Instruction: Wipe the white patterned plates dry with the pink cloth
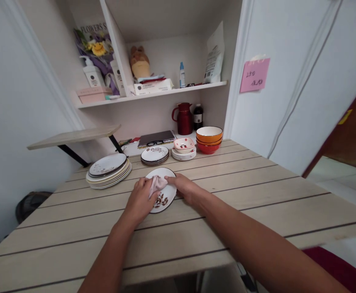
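A white plate [169, 194] with a dark rim and brown flower print is in front of me at the middle of the table. My left hand [140, 199] is closed on a pale pink cloth [157, 184] and presses it against the plate's face. At the plate's right edge, my right hand [182, 186] grips the rim, thumb on top and the fingers mostly hidden below. Behind the plate stands a stack of similar flowered plates [155, 154]. Whether the plate lies flat or is slightly raised, I cannot tell.
Larger plates [107, 171] are stacked at the left. Small dishes [184, 151] and orange and red bowls [209, 140] stand at the back right, near a dark red jug [184, 119]. A raised wooden stand [74, 136] juts over the table's left rear.
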A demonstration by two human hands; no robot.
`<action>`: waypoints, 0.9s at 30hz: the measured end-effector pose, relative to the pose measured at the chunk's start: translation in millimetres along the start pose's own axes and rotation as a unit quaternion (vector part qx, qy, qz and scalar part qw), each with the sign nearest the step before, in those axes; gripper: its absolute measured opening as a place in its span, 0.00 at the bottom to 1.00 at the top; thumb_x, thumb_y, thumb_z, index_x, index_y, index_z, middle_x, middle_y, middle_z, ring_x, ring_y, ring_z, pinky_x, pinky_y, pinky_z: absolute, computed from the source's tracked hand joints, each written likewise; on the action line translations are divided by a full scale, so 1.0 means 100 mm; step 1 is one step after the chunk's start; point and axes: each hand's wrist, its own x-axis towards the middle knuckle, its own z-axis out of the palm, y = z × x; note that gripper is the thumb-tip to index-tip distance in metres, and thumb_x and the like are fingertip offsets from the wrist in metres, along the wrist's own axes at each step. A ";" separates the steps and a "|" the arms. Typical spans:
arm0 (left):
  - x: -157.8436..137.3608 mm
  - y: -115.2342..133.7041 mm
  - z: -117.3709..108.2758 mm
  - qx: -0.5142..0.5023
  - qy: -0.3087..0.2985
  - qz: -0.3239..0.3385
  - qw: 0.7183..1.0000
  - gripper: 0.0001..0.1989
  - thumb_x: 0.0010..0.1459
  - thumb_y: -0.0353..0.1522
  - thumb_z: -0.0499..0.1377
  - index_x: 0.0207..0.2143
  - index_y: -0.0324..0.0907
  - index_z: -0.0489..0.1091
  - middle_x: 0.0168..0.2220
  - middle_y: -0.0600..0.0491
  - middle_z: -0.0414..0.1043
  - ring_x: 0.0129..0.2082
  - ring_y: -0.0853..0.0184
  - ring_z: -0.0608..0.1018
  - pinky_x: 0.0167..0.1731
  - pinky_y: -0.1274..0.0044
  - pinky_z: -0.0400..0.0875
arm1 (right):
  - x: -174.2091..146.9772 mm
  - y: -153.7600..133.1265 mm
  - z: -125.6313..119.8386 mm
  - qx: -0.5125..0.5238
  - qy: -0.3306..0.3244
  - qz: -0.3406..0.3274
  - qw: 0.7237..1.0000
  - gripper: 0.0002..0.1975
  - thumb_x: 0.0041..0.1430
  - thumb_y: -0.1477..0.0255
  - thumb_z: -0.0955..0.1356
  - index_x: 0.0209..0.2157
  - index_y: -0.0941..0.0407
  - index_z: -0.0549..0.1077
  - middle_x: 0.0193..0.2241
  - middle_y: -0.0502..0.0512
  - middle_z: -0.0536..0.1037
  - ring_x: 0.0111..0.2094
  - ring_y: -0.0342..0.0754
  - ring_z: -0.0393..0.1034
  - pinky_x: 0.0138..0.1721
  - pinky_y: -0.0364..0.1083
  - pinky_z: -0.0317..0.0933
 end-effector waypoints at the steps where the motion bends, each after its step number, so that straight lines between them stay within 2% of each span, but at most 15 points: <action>1: 0.00 0.00 0.00 0.001 -0.001 0.001 1.000 0.20 0.56 0.37 0.55 0.51 0.41 0.65 0.45 0.45 0.64 0.47 0.56 0.67 0.48 0.65 0.64 | 0.00 0.00 0.00 0.001 0.002 0.000 1.000 0.15 0.51 0.68 0.69 0.40 0.60 0.72 0.30 0.57 0.79 0.24 0.45 0.71 0.23 0.42 0.65; 27: 0.00 0.00 0.00 0.021 -0.006 0.003 1.000 0.19 0.58 0.37 0.54 0.51 0.41 0.64 0.45 0.46 0.64 0.46 0.57 0.67 0.47 0.66 0.63 | -0.05 -0.05 0.03 0.013 -0.010 0.001 1.000 0.12 0.53 0.71 0.68 0.39 0.61 0.73 0.28 0.56 0.79 0.23 0.43 0.69 0.24 0.42 0.64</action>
